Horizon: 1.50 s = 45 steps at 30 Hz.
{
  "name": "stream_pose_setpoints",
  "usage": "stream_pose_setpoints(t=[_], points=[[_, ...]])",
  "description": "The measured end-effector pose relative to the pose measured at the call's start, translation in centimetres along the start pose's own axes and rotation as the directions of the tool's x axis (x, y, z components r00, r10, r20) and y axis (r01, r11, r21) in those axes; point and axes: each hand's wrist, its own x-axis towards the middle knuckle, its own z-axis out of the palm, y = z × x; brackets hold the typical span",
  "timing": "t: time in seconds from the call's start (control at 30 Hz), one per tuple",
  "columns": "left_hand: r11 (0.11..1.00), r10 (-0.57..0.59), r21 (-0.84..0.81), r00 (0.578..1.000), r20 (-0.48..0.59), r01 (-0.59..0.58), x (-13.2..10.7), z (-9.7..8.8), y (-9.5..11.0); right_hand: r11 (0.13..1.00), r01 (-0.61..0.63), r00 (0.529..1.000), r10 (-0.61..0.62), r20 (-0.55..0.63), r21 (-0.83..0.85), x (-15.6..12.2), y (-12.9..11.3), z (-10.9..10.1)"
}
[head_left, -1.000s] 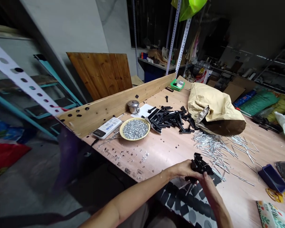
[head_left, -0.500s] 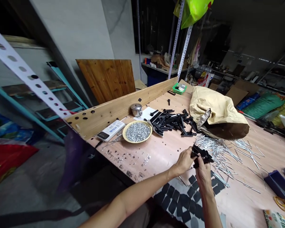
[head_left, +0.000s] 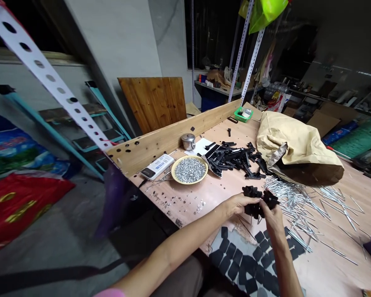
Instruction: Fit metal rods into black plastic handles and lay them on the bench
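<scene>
Both my hands are together over the near part of the table. My left hand [head_left: 237, 204] is closed on a cluster of black plastic parts [head_left: 251, 200]. My right hand [head_left: 272, 214] grips more black plastic parts [head_left: 270, 199] right beside them. Short ends of thin metal rods show below the held parts; whether they pass through them I cannot tell. Just beyond my right hand lies a heap of thin metal rods [head_left: 284, 194]. Farther off is a pile of loose black plastic parts [head_left: 235, 159]. Dark rounded pads [head_left: 233, 270] cover a grey sheet under my forearms.
A yellow bowl [head_left: 173, 175] full of small metal nuts stands left of the pile. Near it are a white device [head_left: 157, 167] and a metal pot [head_left: 188, 142]. A large paper sack [head_left: 292, 136] lies behind the rods. A wooden board [head_left: 160, 144] edges the table.
The view has swung left. My hands have turned the black parts, which now show as two clusters side by side, with rod ends visible beneath.
</scene>
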Motion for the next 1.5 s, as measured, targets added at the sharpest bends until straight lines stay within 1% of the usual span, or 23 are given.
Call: stream_pose_setpoints(t=[0.07,0.13,0.2,0.23,0.3,0.37,0.4,0.47,0.53,0.6,0.67,0.73,0.77,0.83,0.93,1.03,1.1,1.17,1.23,1.3,1.37,1.43,1.5], points=[[0.999,-0.022,0.025,0.999,-0.037,0.023,0.0,-0.2,0.2,0.998,-0.063,0.998,0.062,0.022,0.028,0.2,-0.2,-0.3],[0.998,-0.016,0.058,0.997,-0.079,0.02,0.0,-0.4,0.3,0.994,-0.102,0.993,0.099,0.071,0.048,0.3,-0.3,-0.5],[0.997,0.012,0.077,0.995,-0.098,-0.005,-0.2,-0.4,0.2,0.993,-0.107,0.988,0.101,0.116,0.047,0.2,-0.3,-0.5],[0.994,0.049,0.101,0.994,-0.103,-0.039,-0.3,-0.3,0.2,0.995,-0.091,0.989,0.085,0.121,0.045,0.1,-0.4,-0.5],[0.973,0.156,0.186,0.983,-0.095,-0.136,-0.5,0.0,0.2,0.998,-0.033,0.995,0.028,0.1,0.046,-0.2,-0.3,-0.2],[0.936,0.243,0.279,0.967,-0.077,-0.213,-0.9,0.5,0.3,0.999,0.032,0.999,-0.033,0.027,0.044,-0.5,-0.2,0.1],[0.922,0.263,0.311,0.962,-0.072,-0.229,-1.0,0.8,0.4,0.998,0.051,0.999,-0.051,-0.007,0.037,-0.6,-0.1,0.2],[0.915,0.276,0.325,0.959,-0.069,-0.24,-1.3,1.2,0.5,0.999,0.049,0.997,-0.048,-0.054,0.022,-0.9,-0.1,0.4],[0.921,0.286,0.292,0.956,-0.057,-0.258,-1.5,1.4,0.6,0.999,0.015,0.999,-0.013,-0.047,0.039,-0.9,-0.2,0.4],[0.954,0.227,0.216,0.972,-0.064,-0.209,-1.4,1.3,0.8,0.997,-0.025,0.999,0.026,-0.019,0.079,-0.7,-0.3,0.2],[0.985,0.1,0.146,0.992,-0.083,-0.087,-1.1,0.9,0.9,0.993,-0.07,0.997,0.069,0.022,0.093,-0.3,-0.3,-0.1],[0.991,-0.017,0.132,0.992,-0.128,0.034,-0.7,0.4,0.8,0.991,-0.123,0.991,0.119,0.062,0.06,0.2,0.2,-0.3],[0.988,-0.046,0.141,0.986,-0.158,0.069,-0.5,0.1,0.6,0.988,-0.149,0.986,0.146,0.082,0.034,0.5,0.6,-0.3],[0.98,-0.073,0.164,0.971,-0.228,0.112,0.0,-0.2,0.2,0.984,-0.178,0.978,0.179,0.104,-0.017,1.1,1.6,0.1],[0.972,-0.085,0.184,0.948,-0.306,0.147,0.7,-0.3,-0.3,0.982,-0.167,0.981,0.174,0.089,-0.09,2.1,3.4,1.4],[0.966,-0.083,0.2,0.932,-0.353,0.162,1.1,-0.2,-0.2,0.974,-0.115,0.989,0.131,0.07,-0.197,3.0,4.4,2.7],[0.964,-0.077,0.208,0.926,-0.37,0.163,1.1,-0.3,0.2,0.954,-0.056,0.993,0.084,0.082,-0.293,3.4,4.4,3.0],[0.963,-0.071,0.215,0.923,-0.377,0.162,0.9,-0.6,0.7,0.909,0.016,0.993,0.033,0.11,-0.417,3.1,3.8,2.3],[0.962,-0.069,0.221,0.924,-0.377,0.162,0.6,-1.0,1.1,0.822,0.084,0.989,0.001,0.15,-0.563,2.0,3.1,0.9],[0.96,-0.069,0.227,0.923,-0.38,0.165,0.3,-1.4,1.4,0.697,0.14,0.979,0.011,0.206,-0.703,0.1,2.4,-0.8],[0.957,-0.063,0.238,0.92,-0.387,0.166,0.0,-1.6,1.3,0.554,0.192,0.961,0.061,0.27,-0.81,-2.2,2.0,-2.2],[0.955,-0.034,0.258,0.917,-0.398,0.147,-0.3,-1.7,1.1,0.413,0.249,0.939,0.12,0.324,-0.876,-4.3,1.8,-2.8],[0.95,0.023,0.294,0.913,-0.408,0.107,-0.7,-1.6,0.8,0.278,0.3,0.924,0.151,0.35,-0.912,-5.9,1.8,-2.4]])
